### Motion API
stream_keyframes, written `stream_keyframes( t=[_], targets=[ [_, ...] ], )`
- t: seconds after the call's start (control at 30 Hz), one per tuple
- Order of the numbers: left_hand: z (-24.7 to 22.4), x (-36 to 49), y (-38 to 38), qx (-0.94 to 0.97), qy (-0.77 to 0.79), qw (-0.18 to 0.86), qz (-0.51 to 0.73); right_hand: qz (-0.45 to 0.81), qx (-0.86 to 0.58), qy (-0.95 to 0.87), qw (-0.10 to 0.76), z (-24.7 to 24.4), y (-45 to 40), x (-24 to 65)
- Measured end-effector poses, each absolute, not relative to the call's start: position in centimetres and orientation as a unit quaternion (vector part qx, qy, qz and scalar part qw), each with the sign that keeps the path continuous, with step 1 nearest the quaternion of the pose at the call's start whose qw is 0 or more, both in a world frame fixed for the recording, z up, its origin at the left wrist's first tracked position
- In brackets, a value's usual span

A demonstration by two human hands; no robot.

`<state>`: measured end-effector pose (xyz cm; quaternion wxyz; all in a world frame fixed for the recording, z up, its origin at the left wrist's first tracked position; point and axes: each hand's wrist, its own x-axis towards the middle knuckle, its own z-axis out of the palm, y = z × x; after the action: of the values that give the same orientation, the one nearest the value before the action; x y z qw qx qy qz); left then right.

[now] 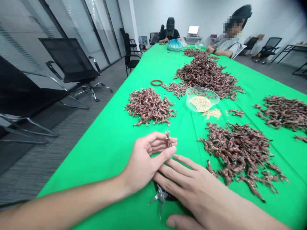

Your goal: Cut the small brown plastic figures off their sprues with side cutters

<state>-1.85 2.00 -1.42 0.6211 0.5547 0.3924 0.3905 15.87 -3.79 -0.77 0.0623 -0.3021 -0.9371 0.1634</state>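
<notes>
Between the thumb and fingers of my left hand (144,164) is a small brown animal figurine (168,139), held upright. My right hand (194,185) is palm down with its fingers stretched out; their tips touch or pass under my left hand near its thumb. Below my hands is a silver metal piece with thin pointed arms (160,195), beside a dark object (170,197) mostly hidden by my right hand. A pile of brown figurines (151,107) lies beyond my left hand. Another figurine pile (240,150) is to the right of my right hand.
On the green-covered table (105,150) stands a clear plastic bowl (202,99) of tiny beige pieces, some spilled beside it. Behind it rises a large figurine heap (206,75). A brown ring (156,82) lies left. Two people sit farther back; chairs (72,60) stand left.
</notes>
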Motion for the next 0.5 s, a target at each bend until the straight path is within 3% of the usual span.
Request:
stream_keyframes(
  t=[0.5],
  targets=[
    [-1.52,-2.43,2.40,0.602,0.387,0.558,0.420,0.174,-0.337,-0.924,0.049,-1.47,-3.99,16.03]
  ],
)
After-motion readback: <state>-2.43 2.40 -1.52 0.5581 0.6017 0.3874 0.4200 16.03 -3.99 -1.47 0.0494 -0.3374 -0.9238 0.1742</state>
